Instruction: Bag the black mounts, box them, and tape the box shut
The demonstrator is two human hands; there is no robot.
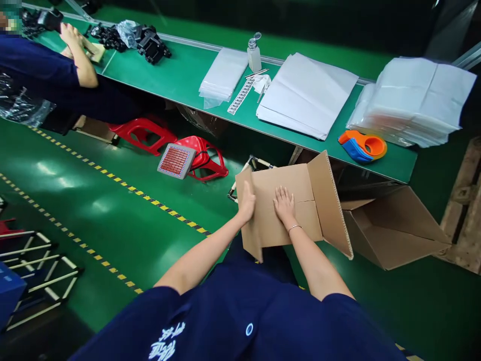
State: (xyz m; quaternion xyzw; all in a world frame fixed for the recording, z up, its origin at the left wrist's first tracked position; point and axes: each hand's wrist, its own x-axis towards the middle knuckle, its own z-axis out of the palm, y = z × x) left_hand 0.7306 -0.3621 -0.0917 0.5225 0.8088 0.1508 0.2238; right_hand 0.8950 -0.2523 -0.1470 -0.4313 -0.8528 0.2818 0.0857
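Note:
A brown cardboard box (300, 200) rests on my lap, its flaps folded over and one flap standing open at the right. My left hand (247, 201) presses against the box's left flap edge, fingers together and flat. My right hand (284, 204) lies flat on the folded flaps with fingers spread; a thin bracelet is on that wrist. Neither hand holds anything.
Another open cardboard box (394, 230) lies on the floor at right. The green worktable (188, 75) carries stacks of white sheets (306, 95), plastic bags (413, 100), a label strip (240, 96), a bottle (254, 52) and an orange-blue tape dispenser (363, 146). Red stools (203, 155) stand below. A co-worker's arm (80, 60) is at far left.

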